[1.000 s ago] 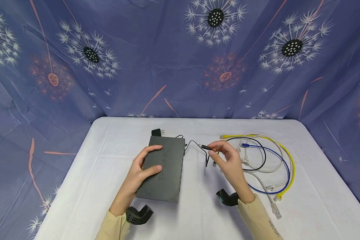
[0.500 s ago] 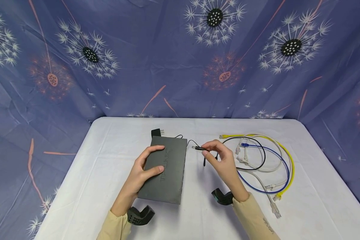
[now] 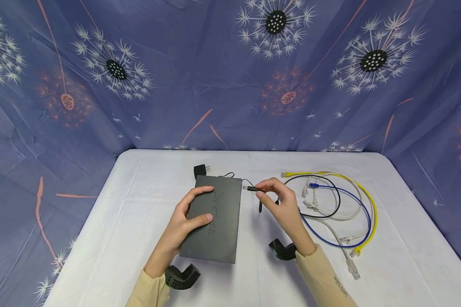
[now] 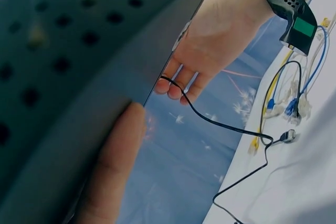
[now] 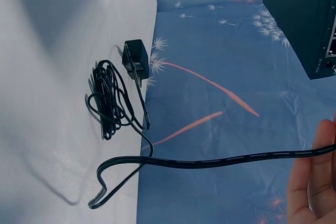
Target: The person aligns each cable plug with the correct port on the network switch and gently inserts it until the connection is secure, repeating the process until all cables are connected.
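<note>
In the head view my left hand (image 3: pixel 180 224) holds a dark grey network switch (image 3: pixel 224 234) by its left side, raised off the table. Thumb and index finger lie on its lettered face. To its right, my right hand (image 3: pixel 282 204) pinches a black barrel power plug (image 3: pixel 250 188), tip towards the switch's right edge and a small gap away. In the right wrist view, the switch (image 5: pixel 296 24) shows ports along one edge, and the plug's cord (image 5: pixel 220 162) runs from my fingers. Seen from the left wrist, vent holes cover the switch's near side (image 4: pixel 79 61).
Behind the switch lies a black power adapter (image 3: pixel 200 170), its cord (image 5: pixel 106 100) bundled in the right wrist view. A loose pile of network cables lies right, including a yellow cable (image 3: pixel 375 213), a blue cable (image 3: pixel 369 217), a black cable (image 3: pixel 339 200) and pale ones.
My right hand has moved left with the power plug, close to the switch's edge. My left hand has shifted the switch slightly to the right.
</note>
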Available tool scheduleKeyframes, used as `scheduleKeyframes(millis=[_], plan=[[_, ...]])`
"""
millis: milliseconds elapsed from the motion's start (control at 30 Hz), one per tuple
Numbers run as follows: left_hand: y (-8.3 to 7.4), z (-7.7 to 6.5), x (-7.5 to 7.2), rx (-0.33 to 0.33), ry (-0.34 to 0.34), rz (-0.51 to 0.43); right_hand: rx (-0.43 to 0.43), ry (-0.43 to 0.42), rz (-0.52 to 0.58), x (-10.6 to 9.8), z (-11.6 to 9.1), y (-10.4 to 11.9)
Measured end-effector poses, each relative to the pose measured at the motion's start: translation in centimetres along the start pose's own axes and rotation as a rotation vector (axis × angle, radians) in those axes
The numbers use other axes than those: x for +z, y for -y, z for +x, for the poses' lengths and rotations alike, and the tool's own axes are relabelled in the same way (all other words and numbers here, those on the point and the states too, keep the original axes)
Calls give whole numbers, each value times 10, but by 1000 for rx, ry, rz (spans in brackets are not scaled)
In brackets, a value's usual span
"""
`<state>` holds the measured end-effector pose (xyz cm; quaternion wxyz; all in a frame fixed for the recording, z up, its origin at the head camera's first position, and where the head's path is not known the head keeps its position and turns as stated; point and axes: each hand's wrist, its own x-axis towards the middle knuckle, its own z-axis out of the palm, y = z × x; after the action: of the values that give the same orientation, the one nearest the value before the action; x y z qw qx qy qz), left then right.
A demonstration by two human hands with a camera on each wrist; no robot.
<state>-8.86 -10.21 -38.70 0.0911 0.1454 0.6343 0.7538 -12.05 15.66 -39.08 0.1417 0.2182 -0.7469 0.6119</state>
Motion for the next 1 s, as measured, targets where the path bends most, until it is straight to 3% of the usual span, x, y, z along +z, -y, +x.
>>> scheduleKeyframes(millis=[167,300,567,1000], plan=[[0,0,2,-5,4,-9,20,2,-8,1,2,3],[0,1,4,-7,5,-12,18,8,-19,2,4,20],[1,0,7,-21,22,-19,-15,3,-46,4,7,35],[3,0,8,-15,67,1,-67,-28,-13,4,3,1]])
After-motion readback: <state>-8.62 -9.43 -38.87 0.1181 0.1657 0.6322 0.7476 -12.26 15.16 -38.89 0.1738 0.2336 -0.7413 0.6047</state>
